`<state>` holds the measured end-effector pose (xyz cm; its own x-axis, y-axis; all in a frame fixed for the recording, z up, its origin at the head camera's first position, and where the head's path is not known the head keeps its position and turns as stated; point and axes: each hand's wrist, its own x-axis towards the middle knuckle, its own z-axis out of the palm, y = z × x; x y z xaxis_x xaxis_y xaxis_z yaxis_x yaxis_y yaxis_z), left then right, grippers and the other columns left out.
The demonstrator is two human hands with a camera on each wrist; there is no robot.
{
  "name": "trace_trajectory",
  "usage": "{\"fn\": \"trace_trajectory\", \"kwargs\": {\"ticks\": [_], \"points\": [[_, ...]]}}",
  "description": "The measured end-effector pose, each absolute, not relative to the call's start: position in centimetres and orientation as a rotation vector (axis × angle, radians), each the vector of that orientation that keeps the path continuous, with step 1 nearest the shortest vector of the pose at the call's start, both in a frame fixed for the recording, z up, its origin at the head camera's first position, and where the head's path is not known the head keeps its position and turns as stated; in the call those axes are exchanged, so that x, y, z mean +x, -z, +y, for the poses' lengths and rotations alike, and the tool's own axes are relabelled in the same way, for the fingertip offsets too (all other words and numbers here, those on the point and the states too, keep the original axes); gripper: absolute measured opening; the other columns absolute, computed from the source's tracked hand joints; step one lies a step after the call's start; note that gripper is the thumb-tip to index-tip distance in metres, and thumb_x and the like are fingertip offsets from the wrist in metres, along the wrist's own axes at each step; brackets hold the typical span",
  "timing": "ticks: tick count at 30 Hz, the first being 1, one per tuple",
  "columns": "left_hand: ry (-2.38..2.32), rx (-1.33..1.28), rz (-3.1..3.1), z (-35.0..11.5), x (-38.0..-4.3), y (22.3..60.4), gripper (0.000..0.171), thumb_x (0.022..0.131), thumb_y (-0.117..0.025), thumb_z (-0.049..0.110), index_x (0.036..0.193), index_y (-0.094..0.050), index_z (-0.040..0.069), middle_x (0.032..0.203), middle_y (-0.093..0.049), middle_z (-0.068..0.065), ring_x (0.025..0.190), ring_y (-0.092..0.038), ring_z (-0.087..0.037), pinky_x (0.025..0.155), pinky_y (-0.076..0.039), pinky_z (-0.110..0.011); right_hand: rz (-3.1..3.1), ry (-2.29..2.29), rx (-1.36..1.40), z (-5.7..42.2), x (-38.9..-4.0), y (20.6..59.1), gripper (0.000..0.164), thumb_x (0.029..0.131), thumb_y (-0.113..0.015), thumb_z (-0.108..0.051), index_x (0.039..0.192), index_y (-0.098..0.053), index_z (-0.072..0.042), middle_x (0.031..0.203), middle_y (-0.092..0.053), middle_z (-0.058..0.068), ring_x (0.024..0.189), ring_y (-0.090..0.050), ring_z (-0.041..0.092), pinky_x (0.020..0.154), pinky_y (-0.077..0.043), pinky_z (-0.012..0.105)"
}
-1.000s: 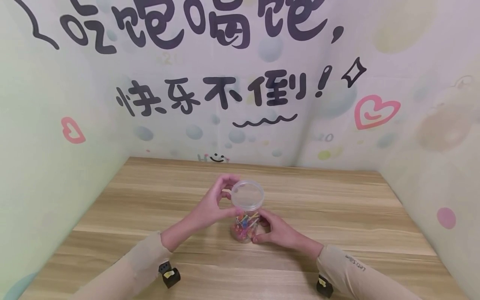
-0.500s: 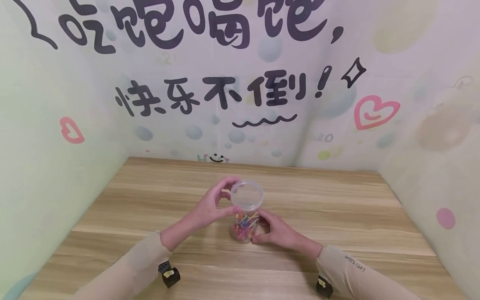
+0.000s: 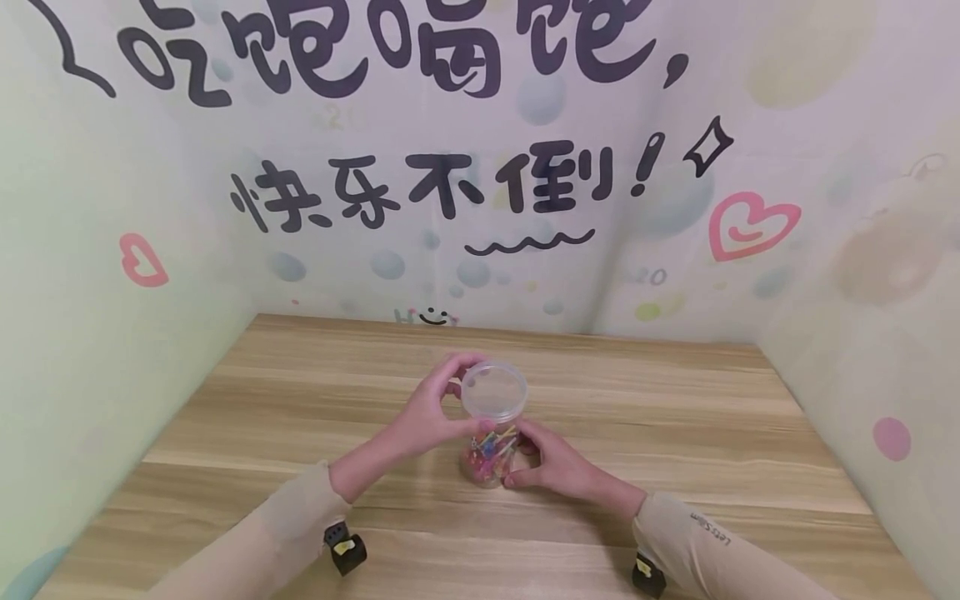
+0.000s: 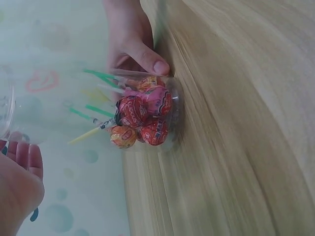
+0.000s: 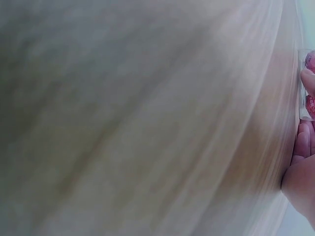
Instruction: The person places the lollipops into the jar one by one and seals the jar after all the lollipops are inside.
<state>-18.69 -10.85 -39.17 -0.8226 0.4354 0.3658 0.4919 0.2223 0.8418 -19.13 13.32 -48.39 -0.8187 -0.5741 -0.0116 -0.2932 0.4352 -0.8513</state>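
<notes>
A clear plastic jar point(image 3: 471, 457) stands upright on the wooden table, wrapped lollipops point(image 4: 133, 110) lying inside with their sticks pointing up. Its round see-through lid point(image 3: 495, 390) sits on top. My left hand point(image 3: 429, 417) reaches round the lid, thumb at the front and fingers curled behind the far left rim. Low on the jar's right side, my right hand point(image 3: 558, 467) grips the wall with its thumb in front. In the right wrist view only part of that hand point(image 5: 301, 172) and the jar's base show, at the right edge.
The wooden table point(image 3: 337, 358) meets a printed wall point(image 3: 360, 283) behind and pale walls at both sides. A small black camera point(image 3: 347, 554) is strapped under the left sleeve, another camera point(image 3: 648, 575) under the right.
My left thumb has shifted to the right along the front of the lid, and the left wrist has moved slightly right. Jar and right hand stay in place.
</notes>
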Motion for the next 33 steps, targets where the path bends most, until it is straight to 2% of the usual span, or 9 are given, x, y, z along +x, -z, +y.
{"fn": "trace_trajectory", "kwargs": {"ticks": [7, 15, 17, 22, 24, 30, 33], "points": [[1.745, -0.976, -2.421, -11.3, -18.9, 39.1, 0.073, 0.080, -0.081, 0.039, 0.141, -0.049, 0.017, 0.134, -0.054, -0.012, 0.112, -0.051, -0.013, 0.091, -0.051, -0.029, 2.402, 1.332, -0.744, 13.2, -18.8, 48.2, 0.081, 0.075, -0.085, -0.024, 0.146, -0.046, -0.024, 0.133, -0.058, 0.002, 0.119, -0.056, 0.020, 0.105, -0.045, 0.035], [1.722, -0.836, -2.410, -10.4, -17.9, 39.1, 0.084, 0.074, -0.087, 0.029, 0.141, -0.041, 0.008, 0.132, -0.054, -0.013, 0.117, -0.050, -0.030, 0.089, -0.050, -0.027, 2.377, 1.346, -0.754, 13.3, -18.9, 48.3, 0.078, 0.076, -0.084, -0.023, 0.145, -0.047, -0.021, 0.136, -0.057, 0.004, 0.121, -0.056, 0.022, 0.107, -0.045, 0.038], [1.712, -0.829, -2.394, -10.3, -17.8, 39.2, 0.081, 0.074, -0.087, 0.031, 0.138, -0.042, 0.008, 0.129, -0.055, -0.010, 0.115, -0.051, -0.029, 0.088, -0.050, -0.027, 2.375, 1.347, -0.758, 13.3, -18.9, 48.3, 0.080, 0.076, -0.084, -0.023, 0.146, -0.046, -0.021, 0.137, -0.057, 0.005, 0.122, -0.056, 0.023, 0.108, -0.045, 0.040], [1.713, -0.854, -2.376, -10.4, -17.9, 39.3, 0.075, 0.077, -0.083, 0.036, 0.136, -0.045, 0.010, 0.125, -0.057, -0.005, 0.110, -0.051, -0.015, 0.087, -0.050, -0.026, 2.385, 1.338, -0.758, 13.3, -18.9, 48.3, 0.081, 0.076, -0.084, -0.024, 0.147, -0.044, -0.023, 0.137, -0.057, 0.005, 0.122, -0.057, 0.022, 0.108, -0.046, 0.040], [1.714, -0.878, -2.378, -10.5, -18.1, 39.2, 0.074, 0.078, -0.083, 0.035, 0.137, -0.046, 0.010, 0.126, -0.057, -0.007, 0.109, -0.050, -0.012, 0.087, -0.050, -0.026, 2.391, 1.332, -0.753, 13.3, -18.9, 48.2, 0.081, 0.076, -0.084, -0.024, 0.147, -0.045, -0.023, 0.136, -0.057, 0.004, 0.121, -0.057, 0.022, 0.108, -0.046, 0.039], [1.728, -0.954, -2.372, -10.9, -18.4, 39.1, 0.070, 0.081, -0.080, 0.033, 0.140, -0.049, 0.012, 0.133, -0.052, -0.017, 0.109, -0.051, -0.013, 0.089, -0.052, -0.029, 2.393, 1.334, -0.736, 13.3, -18.9, 48.0, 0.081, 0.075, -0.085, -0.023, 0.146, -0.045, -0.024, 0.135, -0.059, 0.002, 0.120, -0.057, 0.021, 0.109, -0.045, 0.041], [1.755, -0.963, -2.382, -11.1, -18.6, 39.2, 0.070, 0.082, -0.080, 0.032, 0.141, -0.049, 0.014, 0.135, -0.051, -0.017, 0.112, -0.050, -0.015, 0.091, -0.052, -0.027, 2.391, 1.335, -0.727, 13.2, -18.9, 48.0, 0.085, 0.074, -0.085, -0.022, 0.148, -0.043, -0.026, 0.136, -0.058, 0.001, 0.122, -0.056, 0.020, 0.111, -0.043, 0.043]]}}
